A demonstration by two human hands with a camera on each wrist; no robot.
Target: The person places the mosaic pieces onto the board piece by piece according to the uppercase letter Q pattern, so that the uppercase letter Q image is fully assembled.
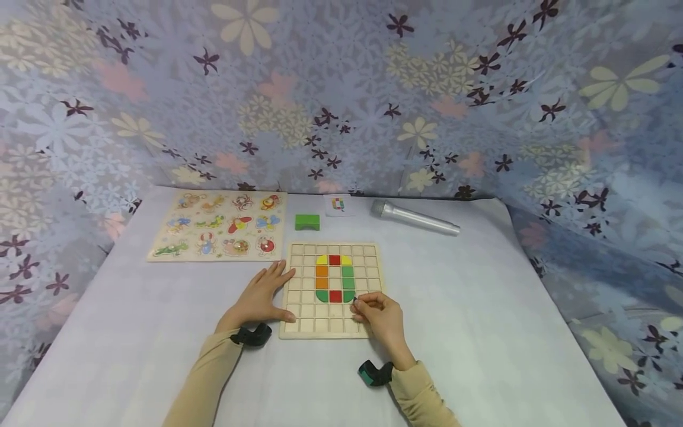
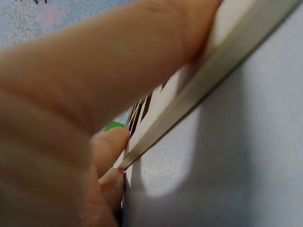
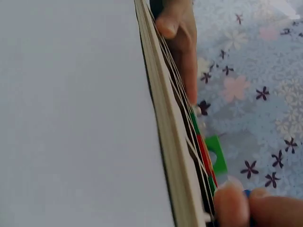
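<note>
A wooden grid board lies on the white table. Flat pieces form a ring in its squares: yellow corners, red squares, orange squares, green squares and green lower corners. My left hand rests spread on the board's left edge, thumb and fingertips touching it. At the ring's lower right corner, my right hand pinches a small dark piece. A sliver of it looks blue in the right wrist view; the fingers hide its shape.
Behind the board stand a green arch block and a small card printed with a coloured ring. An insect picture puzzle lies at the back left, a silver microphone at the back right. Flowered cloth hangs behind the table.
</note>
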